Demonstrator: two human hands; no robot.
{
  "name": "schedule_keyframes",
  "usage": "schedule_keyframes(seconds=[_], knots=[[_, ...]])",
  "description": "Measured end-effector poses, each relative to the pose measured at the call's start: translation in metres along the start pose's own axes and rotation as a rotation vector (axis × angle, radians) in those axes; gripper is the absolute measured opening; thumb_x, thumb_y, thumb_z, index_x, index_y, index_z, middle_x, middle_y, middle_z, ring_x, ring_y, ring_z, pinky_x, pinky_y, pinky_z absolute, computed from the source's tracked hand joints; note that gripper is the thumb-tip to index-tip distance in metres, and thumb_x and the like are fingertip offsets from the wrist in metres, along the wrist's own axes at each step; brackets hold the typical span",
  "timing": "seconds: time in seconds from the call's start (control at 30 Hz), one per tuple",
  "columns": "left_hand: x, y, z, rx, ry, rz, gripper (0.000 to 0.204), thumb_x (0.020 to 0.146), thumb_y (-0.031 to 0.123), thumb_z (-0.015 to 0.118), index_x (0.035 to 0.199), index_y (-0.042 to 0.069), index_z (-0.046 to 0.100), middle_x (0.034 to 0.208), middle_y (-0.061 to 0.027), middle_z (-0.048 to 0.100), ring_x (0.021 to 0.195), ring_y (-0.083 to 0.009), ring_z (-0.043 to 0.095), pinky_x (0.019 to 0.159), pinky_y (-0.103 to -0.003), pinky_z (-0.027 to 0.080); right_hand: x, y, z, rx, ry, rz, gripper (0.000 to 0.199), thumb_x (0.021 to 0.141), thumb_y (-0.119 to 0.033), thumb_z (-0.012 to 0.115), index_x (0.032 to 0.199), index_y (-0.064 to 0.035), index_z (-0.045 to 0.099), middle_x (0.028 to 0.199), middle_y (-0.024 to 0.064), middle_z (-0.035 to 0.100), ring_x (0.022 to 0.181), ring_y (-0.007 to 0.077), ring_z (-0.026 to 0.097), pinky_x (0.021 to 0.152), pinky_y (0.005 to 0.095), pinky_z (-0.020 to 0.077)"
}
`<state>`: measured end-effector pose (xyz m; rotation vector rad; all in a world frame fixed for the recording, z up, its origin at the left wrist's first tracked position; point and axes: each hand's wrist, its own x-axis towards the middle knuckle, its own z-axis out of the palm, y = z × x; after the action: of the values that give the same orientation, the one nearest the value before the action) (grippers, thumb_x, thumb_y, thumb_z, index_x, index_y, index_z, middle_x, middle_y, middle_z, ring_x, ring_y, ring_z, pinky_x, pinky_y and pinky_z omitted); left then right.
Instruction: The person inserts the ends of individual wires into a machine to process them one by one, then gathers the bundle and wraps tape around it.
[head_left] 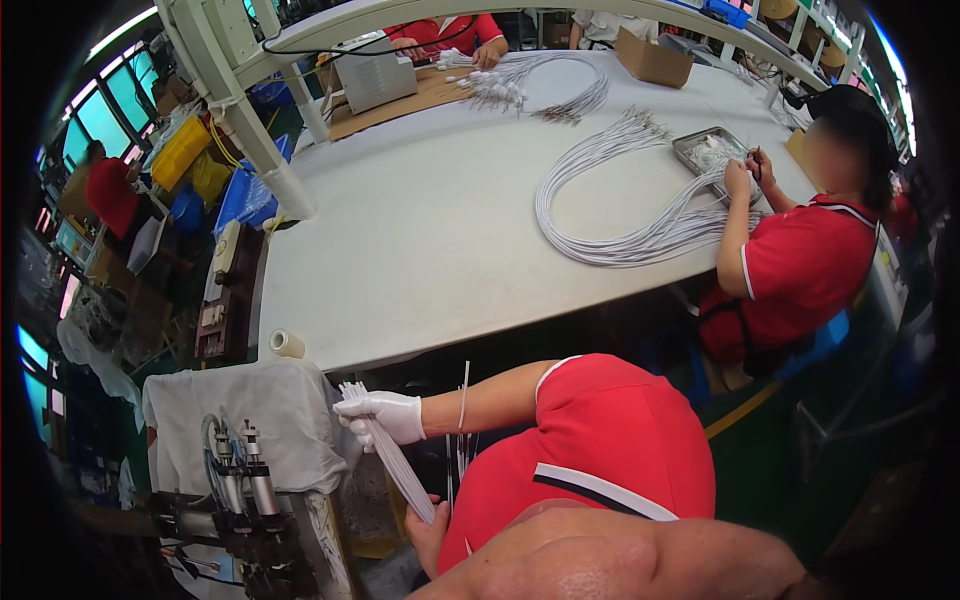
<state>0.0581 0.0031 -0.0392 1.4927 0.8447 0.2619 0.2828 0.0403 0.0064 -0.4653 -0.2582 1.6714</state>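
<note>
My right hand (385,418), in a white glove, is closed around the upper part of a bundle of straight white wires (402,472). The bundle slants down toward my body, and its top ends stick out just past the glove. At its lower end my bare left hand (428,540) grips the wires, with part of that hand hidden at the bottom of the view. Several thin white wires (464,410) stand upright behind my right forearm. Left of the bundle is a machine with metal cylinders (250,480), beside a surface draped in white cloth (240,410).
A white table (420,270) spreads beyond, with a tape roll (287,344) at its near corner. Looped white cables (560,215) and a metal tray (690,150) lie on it. A co-worker in red (800,260) sits at right; another works at the far side. A frame post (250,130) stands left.
</note>
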Motion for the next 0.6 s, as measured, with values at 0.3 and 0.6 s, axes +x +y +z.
schedule_keyframes(seconds=[0.3,0.6], knots=[[-0.005,-0.013,0.003,-0.028,0.023,-0.028,0.02,0.076,0.008,0.066,0.09,0.001,0.054,0.076,-0.005,0.055,0.068,-0.012,0.052,0.063,-0.028,0.044,-0.004,-0.015,0.0,0.054,0.217,-0.053,0.045,0.089,-0.05,0.046,0.07,-0.0107,0.055,0.049,-0.0018,0.044,0.042,0.0141,0.044,0.047,0.0304,0.0378],[-0.002,-0.02,0.004,-0.055,0.03,-0.124,0.026,0.074,0.006,0.067,0.095,0.001,0.052,0.077,-0.0048,0.056,0.069,-0.0116,0.053,0.065,-0.028,0.045,0.001,-0.013,-0.005,0.031,0.198,0.001,0.038,0.089,-0.043,0.046,0.069,-0.0121,0.055,0.048,-0.0024,0.04,0.042,0.0143,0.042,0.048,0.0315,0.0385]])
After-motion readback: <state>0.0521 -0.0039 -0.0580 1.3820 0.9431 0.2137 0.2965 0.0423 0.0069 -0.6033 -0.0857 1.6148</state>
